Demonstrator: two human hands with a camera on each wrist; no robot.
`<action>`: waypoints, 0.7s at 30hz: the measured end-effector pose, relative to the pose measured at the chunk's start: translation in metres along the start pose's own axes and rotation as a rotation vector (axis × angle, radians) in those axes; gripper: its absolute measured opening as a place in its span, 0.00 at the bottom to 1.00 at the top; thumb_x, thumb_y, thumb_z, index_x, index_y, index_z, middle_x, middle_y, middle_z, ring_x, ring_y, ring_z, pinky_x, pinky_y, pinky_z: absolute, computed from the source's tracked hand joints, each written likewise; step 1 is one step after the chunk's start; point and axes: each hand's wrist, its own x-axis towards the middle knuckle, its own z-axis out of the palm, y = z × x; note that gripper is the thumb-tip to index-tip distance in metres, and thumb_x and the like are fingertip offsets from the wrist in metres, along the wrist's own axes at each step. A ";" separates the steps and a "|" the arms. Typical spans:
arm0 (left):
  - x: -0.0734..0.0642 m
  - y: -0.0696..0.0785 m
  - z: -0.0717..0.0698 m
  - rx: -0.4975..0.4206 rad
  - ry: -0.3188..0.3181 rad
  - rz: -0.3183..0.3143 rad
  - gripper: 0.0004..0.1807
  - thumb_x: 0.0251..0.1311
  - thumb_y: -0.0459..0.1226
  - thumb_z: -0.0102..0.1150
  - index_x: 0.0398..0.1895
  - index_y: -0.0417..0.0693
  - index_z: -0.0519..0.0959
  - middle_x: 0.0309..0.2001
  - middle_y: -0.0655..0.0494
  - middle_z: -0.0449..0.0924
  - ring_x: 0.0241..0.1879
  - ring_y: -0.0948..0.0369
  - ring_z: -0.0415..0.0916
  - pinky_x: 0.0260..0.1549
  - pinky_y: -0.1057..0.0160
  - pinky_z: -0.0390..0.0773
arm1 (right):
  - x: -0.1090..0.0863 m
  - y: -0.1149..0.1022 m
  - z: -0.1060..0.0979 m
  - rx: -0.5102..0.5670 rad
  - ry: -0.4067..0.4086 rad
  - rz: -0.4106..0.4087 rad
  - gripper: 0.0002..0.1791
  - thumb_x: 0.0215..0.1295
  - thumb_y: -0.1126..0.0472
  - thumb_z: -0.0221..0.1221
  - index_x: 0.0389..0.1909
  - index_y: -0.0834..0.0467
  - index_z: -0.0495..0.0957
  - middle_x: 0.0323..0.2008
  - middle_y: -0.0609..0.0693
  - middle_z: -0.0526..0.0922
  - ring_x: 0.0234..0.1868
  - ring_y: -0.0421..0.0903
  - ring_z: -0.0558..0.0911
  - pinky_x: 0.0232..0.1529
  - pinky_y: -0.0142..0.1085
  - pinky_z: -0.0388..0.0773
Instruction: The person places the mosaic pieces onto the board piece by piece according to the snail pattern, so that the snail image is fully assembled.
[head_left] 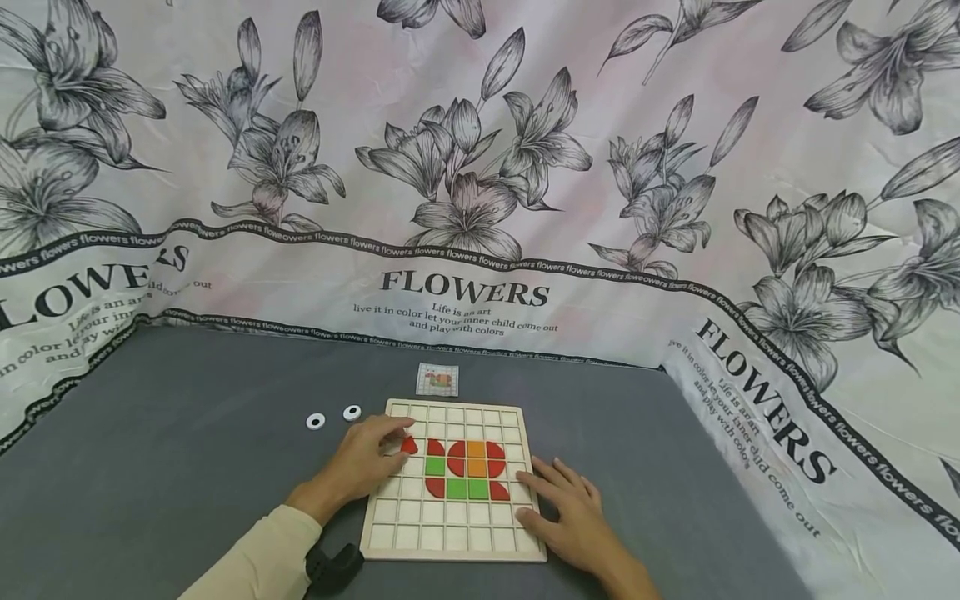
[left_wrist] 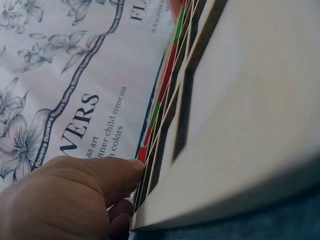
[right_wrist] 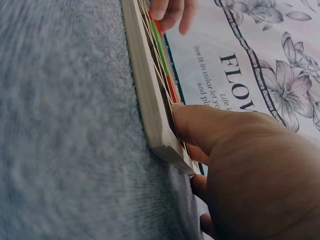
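My left hand (head_left: 362,457) is over the left part of a wooden grid board (head_left: 420,537), its thumb and fingertips about a small red piece (head_left: 408,445). In the left wrist view, the thumb of my left hand (left_wrist: 75,192) touches the red piece (left_wrist: 142,154) at its tip. Red, green and orange tiles (head_left: 456,488) fill several cells in the board's middle. My right hand (head_left: 573,517) rests on the right edge, with thumb and index fingertip on the board and other fingers beyond its side. The right wrist view shows my right hand (right_wrist: 250,155) from behind the thumb.
Two round black-and-white eye pieces (head_left: 333,417) lie on the grey table (head_left: 210,433), left of the board. A small picture card (head_left: 437,379) lies behind it. A black strap-like object (head_left: 333,568) is by my left wrist. Flower-printed cloth (head_left: 465,300) encloses the table's back and sides.
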 end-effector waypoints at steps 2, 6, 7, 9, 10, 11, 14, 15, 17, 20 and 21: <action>0.000 0.000 0.000 0.001 -0.001 -0.012 0.24 0.53 0.28 0.67 0.56 0.42 0.79 0.40 0.57 0.80 0.43 0.58 0.76 0.44 0.55 0.77 | 0.000 0.000 0.000 -0.003 0.002 -0.001 0.27 0.64 0.40 0.59 0.60 0.48 0.78 0.66 0.52 0.68 0.69 0.62 0.57 0.58 0.67 0.46; 0.000 0.001 0.001 0.002 0.008 -0.033 0.23 0.54 0.28 0.66 0.55 0.44 0.80 0.38 0.61 0.80 0.43 0.60 0.75 0.44 0.55 0.76 | 0.000 0.000 0.000 0.000 0.000 -0.003 0.27 0.63 0.41 0.59 0.60 0.48 0.78 0.67 0.52 0.68 0.69 0.62 0.57 0.58 0.67 0.46; 0.001 0.001 0.001 0.003 0.015 -0.039 0.23 0.53 0.28 0.67 0.55 0.44 0.80 0.37 0.62 0.80 0.42 0.60 0.75 0.44 0.55 0.76 | 0.000 0.000 0.000 0.001 -0.001 -0.004 0.27 0.64 0.41 0.59 0.60 0.48 0.78 0.67 0.52 0.68 0.69 0.62 0.57 0.58 0.67 0.46; 0.002 0.002 0.003 0.012 0.033 -0.049 0.22 0.53 0.28 0.67 0.53 0.45 0.82 0.37 0.64 0.80 0.42 0.61 0.74 0.44 0.55 0.75 | 0.001 0.000 0.000 0.002 -0.003 -0.004 0.27 0.63 0.40 0.59 0.60 0.48 0.78 0.67 0.52 0.68 0.69 0.62 0.57 0.59 0.66 0.45; 0.003 0.002 0.004 0.015 0.042 -0.052 0.21 0.52 0.27 0.67 0.52 0.45 0.82 0.36 0.64 0.80 0.42 0.61 0.74 0.44 0.55 0.75 | 0.002 0.000 0.000 0.002 -0.004 -0.004 0.27 0.63 0.40 0.59 0.60 0.48 0.78 0.67 0.52 0.68 0.69 0.62 0.57 0.59 0.66 0.45; 0.003 0.002 0.005 0.015 0.049 -0.056 0.21 0.52 0.27 0.67 0.52 0.45 0.82 0.36 0.65 0.80 0.41 0.62 0.74 0.44 0.54 0.75 | 0.002 -0.001 0.000 0.000 -0.006 -0.003 0.28 0.63 0.40 0.59 0.60 0.48 0.78 0.67 0.52 0.68 0.69 0.62 0.57 0.59 0.66 0.45; 0.004 0.001 0.007 0.006 0.071 -0.048 0.20 0.51 0.27 0.67 0.50 0.44 0.83 0.35 0.64 0.80 0.40 0.61 0.74 0.44 0.53 0.75 | 0.003 -0.001 0.000 -0.001 -0.009 -0.001 0.28 0.63 0.40 0.59 0.60 0.49 0.78 0.67 0.53 0.68 0.69 0.62 0.57 0.59 0.67 0.45; 0.004 0.001 0.008 0.002 0.079 -0.044 0.19 0.51 0.26 0.66 0.50 0.44 0.83 0.35 0.64 0.80 0.40 0.61 0.74 0.43 0.53 0.76 | 0.003 -0.001 0.000 -0.001 -0.009 0.000 0.28 0.63 0.40 0.58 0.60 0.49 0.78 0.67 0.53 0.68 0.69 0.63 0.57 0.59 0.67 0.45; 0.005 0.000 0.009 -0.010 0.096 -0.031 0.19 0.51 0.26 0.66 0.49 0.43 0.83 0.35 0.62 0.81 0.40 0.60 0.74 0.42 0.53 0.76 | 0.002 -0.001 0.000 0.002 -0.007 0.000 0.28 0.63 0.40 0.59 0.60 0.49 0.78 0.67 0.53 0.68 0.69 0.63 0.57 0.59 0.67 0.45; 0.005 0.001 0.008 -0.030 0.129 -0.009 0.19 0.51 0.26 0.67 0.48 0.42 0.83 0.36 0.58 0.82 0.39 0.59 0.75 0.38 0.54 0.76 | 0.001 0.000 0.000 0.005 -0.002 0.002 0.27 0.63 0.41 0.59 0.60 0.49 0.78 0.66 0.53 0.68 0.69 0.63 0.57 0.59 0.66 0.45; 0.005 0.001 0.007 -0.039 0.144 -0.001 0.19 0.51 0.26 0.67 0.48 0.42 0.83 0.37 0.56 0.82 0.38 0.58 0.75 0.36 0.54 0.76 | 0.001 0.000 0.000 0.006 -0.001 0.002 0.27 0.63 0.41 0.60 0.60 0.49 0.78 0.66 0.53 0.68 0.69 0.63 0.58 0.58 0.66 0.45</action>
